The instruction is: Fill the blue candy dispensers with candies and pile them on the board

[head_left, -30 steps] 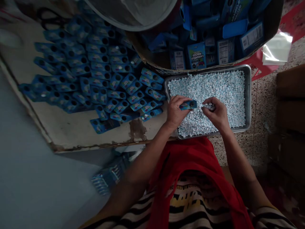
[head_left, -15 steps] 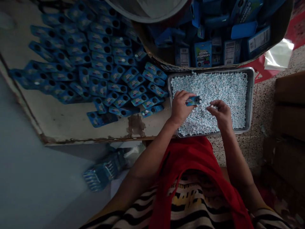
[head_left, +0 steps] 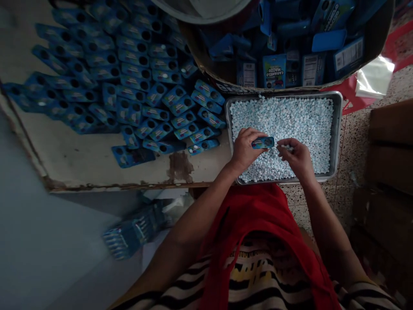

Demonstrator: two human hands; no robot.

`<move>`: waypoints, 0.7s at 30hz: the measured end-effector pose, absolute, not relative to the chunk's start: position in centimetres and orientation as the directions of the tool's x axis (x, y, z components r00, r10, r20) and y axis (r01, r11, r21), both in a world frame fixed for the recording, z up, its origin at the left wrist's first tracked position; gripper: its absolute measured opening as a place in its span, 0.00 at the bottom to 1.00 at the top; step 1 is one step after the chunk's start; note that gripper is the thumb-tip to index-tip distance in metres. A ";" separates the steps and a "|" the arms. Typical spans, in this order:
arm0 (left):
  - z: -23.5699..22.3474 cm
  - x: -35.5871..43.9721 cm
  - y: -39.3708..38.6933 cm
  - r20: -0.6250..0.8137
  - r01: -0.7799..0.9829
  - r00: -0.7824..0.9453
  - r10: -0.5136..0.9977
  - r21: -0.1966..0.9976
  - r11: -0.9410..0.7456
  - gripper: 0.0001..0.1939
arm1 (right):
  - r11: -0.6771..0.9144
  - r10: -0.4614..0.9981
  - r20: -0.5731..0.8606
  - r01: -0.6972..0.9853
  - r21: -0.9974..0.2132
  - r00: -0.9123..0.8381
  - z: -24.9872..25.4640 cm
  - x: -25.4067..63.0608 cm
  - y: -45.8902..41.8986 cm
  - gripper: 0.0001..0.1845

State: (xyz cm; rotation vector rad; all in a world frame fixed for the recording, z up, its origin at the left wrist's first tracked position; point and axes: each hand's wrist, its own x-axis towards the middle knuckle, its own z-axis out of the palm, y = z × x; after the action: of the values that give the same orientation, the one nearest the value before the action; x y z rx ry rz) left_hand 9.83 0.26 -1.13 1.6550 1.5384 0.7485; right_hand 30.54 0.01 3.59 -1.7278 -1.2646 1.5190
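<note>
Blue packet (head_left: 263,142) sits clamped between the thumb and fingers of the left hand (head_left: 243,150), above the left part of a metal tray (head_left: 338,129) full of small pale pieces (head_left: 290,116). The right hand (head_left: 297,157) is just beside it, its grip curled around a few loose pieces (head_left: 288,148), fingertips pointing at the packet's near end but apart from it.

For good handling, the left grip would best stay firm at the sides yet light enough not to buckle the thin walls, with the round opening left uncovered by fingers. The right grip wants a loose curl, so that pieces can roll to the fingertips 1 or 2 at a time rather than spill together. Keeping both hands low over the tray means that anything dropped lands among the other pieces.

Hard to make out: how much the packet holds, since its opening is dark; the exact count in the right grip, partly hidden by fingers; and the left fingers' undersides. Many similar packets (head_left: 183,118) stand crowded on the tabletop (head_left: 151,174), several blurred by shadow. A round container (head_left: 206,10) and a carton (head_left: 206,74) are cut off at the top.
</note>
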 end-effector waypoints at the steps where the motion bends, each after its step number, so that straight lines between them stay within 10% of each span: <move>1: -1.0 10.0 0.1 -0.067 0.581 0.122 0.990 0.814 -0.017 0.21 | -0.318 0.914 -0.390 0.401 -0.859 -0.110 4.2 30.0 0.4 0.08; 7: -1.1 10.9 -0.2 -0.055 0.620 0.170 0.984 0.782 -0.063 0.15 | 0.058 0.924 -0.199 0.635 -0.770 -0.326 5.4 28.3 1.3 0.18; 17: -1.5 8.2 -2.5 -0.126 0.422 -0.057 0.990 0.896 0.139 0.21 | -0.482 0.876 -0.452 0.245 -0.841 0.169 0.7 32.8 0.0 0.16; 21: -1.0 6.3 -4.3 -0.173 0.328 -0.101 0.980 0.924 0.197 0.21 | -0.436 0.881 -0.451 0.622 -0.650 0.145 -2.2 35.2 -1.3 0.21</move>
State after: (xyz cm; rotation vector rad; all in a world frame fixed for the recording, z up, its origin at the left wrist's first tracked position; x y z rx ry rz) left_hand 6.33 -4.33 -1.01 1.2721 1.5939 0.9338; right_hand 35.19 -1.31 -2.25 -2.1186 -1.4531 1.1803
